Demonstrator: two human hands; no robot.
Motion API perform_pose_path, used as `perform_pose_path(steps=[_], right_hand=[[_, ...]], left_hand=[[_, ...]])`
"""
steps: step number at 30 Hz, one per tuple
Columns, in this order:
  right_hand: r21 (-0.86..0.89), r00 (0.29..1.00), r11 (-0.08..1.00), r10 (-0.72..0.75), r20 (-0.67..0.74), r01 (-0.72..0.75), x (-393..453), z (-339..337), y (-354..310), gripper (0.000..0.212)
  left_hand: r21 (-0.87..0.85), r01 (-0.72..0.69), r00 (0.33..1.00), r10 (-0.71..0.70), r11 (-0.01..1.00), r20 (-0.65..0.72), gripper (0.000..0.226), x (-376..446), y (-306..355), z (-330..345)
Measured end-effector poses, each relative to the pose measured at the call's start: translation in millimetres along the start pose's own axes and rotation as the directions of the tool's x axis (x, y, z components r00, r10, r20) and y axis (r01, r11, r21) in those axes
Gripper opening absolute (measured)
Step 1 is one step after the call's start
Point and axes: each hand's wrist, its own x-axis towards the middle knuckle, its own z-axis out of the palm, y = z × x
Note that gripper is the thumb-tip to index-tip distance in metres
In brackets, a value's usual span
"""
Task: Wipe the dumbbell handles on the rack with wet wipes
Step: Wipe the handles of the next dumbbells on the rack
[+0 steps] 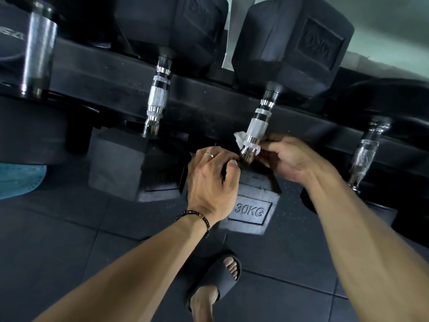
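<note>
Both hands are down at the dumbbell rack (111, 89), working on the dumbbell marked 30KG (253, 201). The right hand (290, 159) has a white wet wipe (241, 139) wrapped round the lower end of the chrome handle (255, 133). Its fingers (269, 141) are curled onto the wipe and pinch it against the metal, and a crumpled corner of the wipe sticks out on the far side of the handle from those fingers.

The left hand (213, 180) sits just below and beside the wipe, on the near head of the same dumbbell. Its fingers (228, 160) are bent over the top edge of that head right where the handle meets it, gripping it. There is a ring on one finger and a beaded bracelet (197, 217) on the wrist.

Away from the left fingers, on the side opposite the wipe, a second dumbbell (139, 168) lies on the rack with its chrome handle bare. Beyond the right fingers, further along the rack, a third handle (366, 154) shows, blurred. Well below both hands a foot in a black slide sandal (216, 280) stands on the dark tiled floor (58, 240).
</note>
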Motion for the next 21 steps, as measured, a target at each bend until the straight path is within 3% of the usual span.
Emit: perform_pose_path(steps=[2,5,7,9,11,13,17,21], right_hand=[[-0.039,0.998,0.998,-0.053,-0.022,0.052,6,0,-17,0.030],[0.178,0.953,0.952,-0.210,-0.218,0.250,19,11,-37,0.026],[0.229,0.938,0.929,-0.231,-0.258,0.291,20,18,-30,0.027],[0.134,0.958,0.966,-0.188,-0.215,0.220,11,19,-15,0.030],[-0.193,0.977,0.971,-0.170,-0.129,0.143,-3,15,1,0.029],[-0.485,0.967,0.866,-0.214,-0.139,0.122,-17,9,7,0.023],[-0.430,0.893,0.875,-0.360,-0.271,0.223,-54,3,5,0.024],[-0.475,0.844,0.824,-0.468,-0.263,0.309,-88,25,10,0.025]], left_hand=[[0.001,-0.012,1.000,0.012,1.000,-0.001,0.046,0,0,0],[0.009,-0.017,1.000,0.017,1.000,-0.002,0.046,0,-1,0],[0.012,-0.017,1.000,0.017,1.000,-0.006,0.047,0,-1,0],[0.000,-0.018,1.000,0.018,1.000,-0.012,0.046,0,0,0],[-0.004,-0.018,1.000,0.018,1.000,-0.016,0.046,0,0,0],[-0.005,-0.023,0.999,0.023,1.000,-0.022,0.046,0,0,0],[0.001,-0.009,1.000,0.009,1.000,-0.010,0.050,-1,2,-2],[0.036,0.005,0.996,-0.008,0.999,0.089,0.058,-2,7,-8]])
